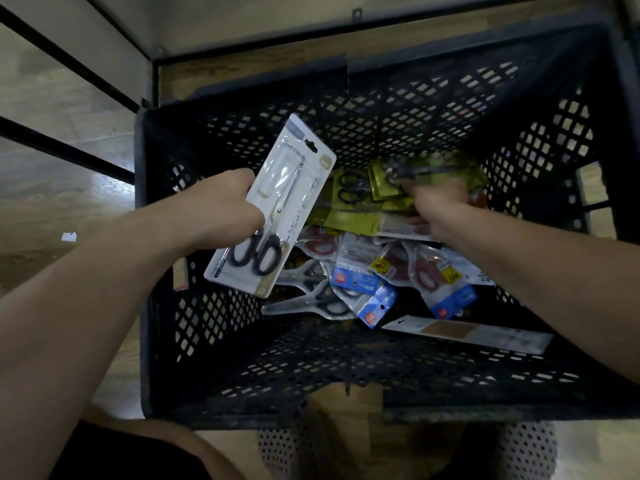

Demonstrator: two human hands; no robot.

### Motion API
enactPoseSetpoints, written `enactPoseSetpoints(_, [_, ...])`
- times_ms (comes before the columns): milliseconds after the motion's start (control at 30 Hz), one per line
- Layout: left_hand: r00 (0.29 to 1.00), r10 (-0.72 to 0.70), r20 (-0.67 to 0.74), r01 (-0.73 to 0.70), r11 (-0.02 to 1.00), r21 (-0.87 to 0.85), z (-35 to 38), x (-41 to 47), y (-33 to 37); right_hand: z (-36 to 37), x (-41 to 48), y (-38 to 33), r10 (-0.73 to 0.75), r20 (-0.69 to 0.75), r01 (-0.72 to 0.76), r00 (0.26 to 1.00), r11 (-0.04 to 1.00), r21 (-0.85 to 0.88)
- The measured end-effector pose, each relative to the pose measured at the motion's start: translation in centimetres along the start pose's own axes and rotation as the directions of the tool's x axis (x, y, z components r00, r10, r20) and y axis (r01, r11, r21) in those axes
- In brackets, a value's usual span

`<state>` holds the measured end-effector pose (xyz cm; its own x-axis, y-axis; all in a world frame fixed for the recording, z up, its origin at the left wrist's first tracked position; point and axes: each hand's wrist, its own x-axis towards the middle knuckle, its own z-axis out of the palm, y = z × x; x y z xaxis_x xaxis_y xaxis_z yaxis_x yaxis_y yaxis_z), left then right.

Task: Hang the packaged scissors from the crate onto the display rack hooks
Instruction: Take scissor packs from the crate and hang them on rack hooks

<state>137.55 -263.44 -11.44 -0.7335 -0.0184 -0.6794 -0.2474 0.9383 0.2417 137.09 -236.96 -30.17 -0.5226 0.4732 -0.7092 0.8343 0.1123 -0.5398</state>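
- Left hand (221,207), centre-left of frame: grips white scissors pack (284,188) by its left edge, fingers curled behind the card, mostly hidden.
- The pack is tilted, hang hole to the upper right and black handles to the lower left. It's held up inside the crate (214,323), above the pile.
- Right hand (438,206), centre-right: down in the crate at the yellow-green packs (349,188). Motion blur, so can't tell if the fingers pinch one or just touch.
- Crate: black mesh, fills the mid frame, seen from above.
- Crate bottom: loose pile of blue-red packs (360,275) w/ red- and black-handled scissors, overlapping, just below the yellow-green ones.
- Long white card pack (467,332) lies flat at the lower right, against the near wall.
- Black frame bars (69,147) in the upper left, over a wood floor (52,109).
- Paper scrap (69,236) on the floor at the left edge.
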Motion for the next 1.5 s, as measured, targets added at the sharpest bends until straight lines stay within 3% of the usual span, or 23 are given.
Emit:
enactPoseSetpoints(267, [1.0,0.008,-0.013,-0.008,0.999,0.043,0.1,0.2,-0.8,-0.5,1.4,-0.6,0.091,0.167,-0.125,0.982,0.971,0.203])
enactPoseSetpoints(433, [1.0,0.016,0.001,-0.016,0.998,0.067,0.1,0.4,-0.7,-0.6,1.8,-0.1,0.081,0.076,-0.102,0.994,0.937,0.335])
enactPoseSetpoints(767, [0.999,0.048,-0.012,-0.047,0.996,0.073,0.0,0.9,-0.6,-1.0,0.1,-0.9,0.058,-0.022,-0.047,0.998,0.938,0.343])
enactPoseSetpoints(867, [0.999,0.044,-0.011,-0.043,0.996,0.084,-0.2,0.9,-0.2,-0.9,-1.0,-0.8,0.027,-0.058,-0.01,0.998,0.962,0.272])
enactPoseSetpoints(1000, [0.997,0.059,-0.054,-0.057,0.998,0.034,-0.3,0.5,0.8,-2.2,-3.2,-1.4,-0.144,0.007,0.139,0.989,0.962,0.236])
enactPoseSetpoints(1100, [0.993,0.082,-0.089,-0.08,0.996,0.033,-0.5,-1.0,2.2,-3.9,-4.9,-2.8,-0.282,0.151,0.254,0.948,0.95,0.179])
enactPoseSetpoints(1200, [0.979,0.176,-0.103,-0.164,0.98,0.112,-0.5,-3.1,3.7,-6.3,-7.2,-4.5,-0.287,0.28,0.256,0.916,0.956,0.142])
enactPoseSetpoints(1267, [0.972,0.226,-0.059,-0.223,0.974,0.05,-0.1,-4.7,3.8,-9.0,-9.9,-5.7,-0.225,0.278,0.197,0.934,0.972,0.125])
enactPoseSetpoints(1400, [0.972,0.233,-0.018,-0.226,0.917,-0.329,0.3,-10.6,5.2,-17.1,-17.6,-8.5,-0.139,0.244,0.088,0.96,0.974,0.208])
enactPoseSetpoints(1500, [0.946,0.323,0.017,-0.273,0.826,-0.494,-2.5,-16.5,9.3,-24.8,-24.5,-11.3,-0.164,0.098,0.124,0.982,0.937,0.327])
